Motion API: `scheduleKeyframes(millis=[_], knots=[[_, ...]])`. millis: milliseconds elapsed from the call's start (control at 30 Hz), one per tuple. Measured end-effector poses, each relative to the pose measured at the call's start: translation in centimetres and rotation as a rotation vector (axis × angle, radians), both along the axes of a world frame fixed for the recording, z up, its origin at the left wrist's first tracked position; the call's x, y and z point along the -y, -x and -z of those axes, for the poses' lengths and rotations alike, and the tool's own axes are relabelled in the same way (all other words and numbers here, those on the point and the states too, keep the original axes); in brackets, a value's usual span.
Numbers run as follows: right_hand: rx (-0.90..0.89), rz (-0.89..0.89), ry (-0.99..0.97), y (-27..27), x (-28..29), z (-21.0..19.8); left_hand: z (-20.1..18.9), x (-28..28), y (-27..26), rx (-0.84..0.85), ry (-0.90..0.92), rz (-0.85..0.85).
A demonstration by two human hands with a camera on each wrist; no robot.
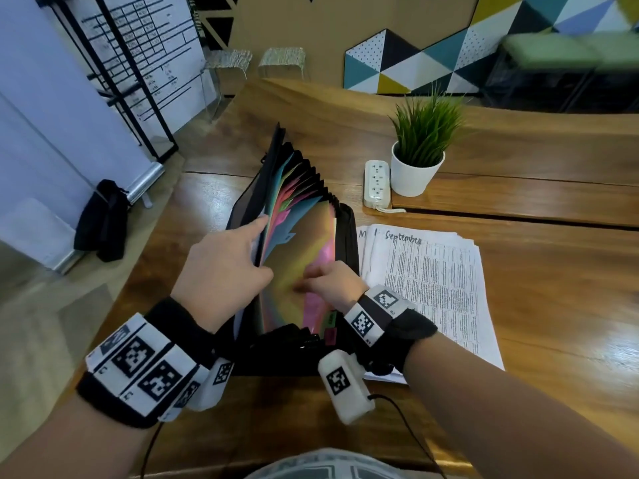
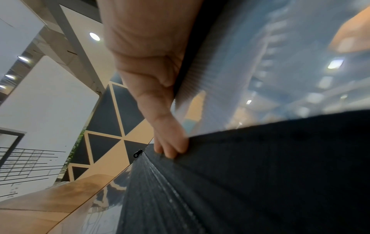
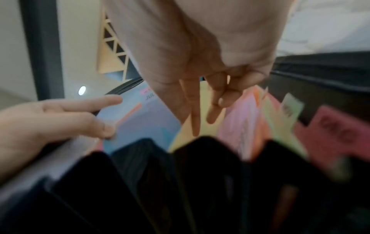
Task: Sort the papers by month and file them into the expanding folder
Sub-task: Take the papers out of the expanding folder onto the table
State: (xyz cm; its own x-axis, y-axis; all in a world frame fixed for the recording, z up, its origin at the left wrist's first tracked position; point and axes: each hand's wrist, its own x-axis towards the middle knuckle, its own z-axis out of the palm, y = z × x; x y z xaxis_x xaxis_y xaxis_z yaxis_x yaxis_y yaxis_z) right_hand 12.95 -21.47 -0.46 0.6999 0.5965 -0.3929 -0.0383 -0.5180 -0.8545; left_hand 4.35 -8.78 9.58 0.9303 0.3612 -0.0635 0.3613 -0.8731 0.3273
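A black expanding folder (image 1: 346, 233) stands fanned out on the wooden table (image 1: 560, 305), its coloured dividers (image 1: 294, 250) showing. My left hand (image 1: 221, 267) holds the left group of dividers back: thumb on the blue divider (image 3: 144, 126), index finger stretched along the top, other fingers (image 2: 172, 147) hooked over the black edge (image 2: 260, 158). My right hand (image 1: 328, 281) reaches into the pockets, with two straight fingers (image 3: 195, 120) on the yellow divider (image 3: 186, 134) and holding nothing. A stack of printed papers (image 1: 435, 292), headed "September" on top, lies right of the folder.
A potted plant (image 1: 418, 160) and a white power strip (image 1: 377, 183) stand behind the papers. A black bag (image 1: 103, 219) lies on the floor off the table's left edge. Green and pink month tabs (image 3: 336, 134) stick up at the folder's right side.
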Motion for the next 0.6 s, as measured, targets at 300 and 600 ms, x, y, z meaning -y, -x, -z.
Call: scheduleKeyframes(millis=[300,600], knots=[[-0.188,-0.33,-0.256,1.3,0.0,-0.7,0.4,-0.5,-0.1,0.071,-0.035,-0.002],[-0.154,-0.438,-0.328,3.3,0.9,-2.9,-0.4,-1.4,-0.6,0.028,-0.155,-0.005]])
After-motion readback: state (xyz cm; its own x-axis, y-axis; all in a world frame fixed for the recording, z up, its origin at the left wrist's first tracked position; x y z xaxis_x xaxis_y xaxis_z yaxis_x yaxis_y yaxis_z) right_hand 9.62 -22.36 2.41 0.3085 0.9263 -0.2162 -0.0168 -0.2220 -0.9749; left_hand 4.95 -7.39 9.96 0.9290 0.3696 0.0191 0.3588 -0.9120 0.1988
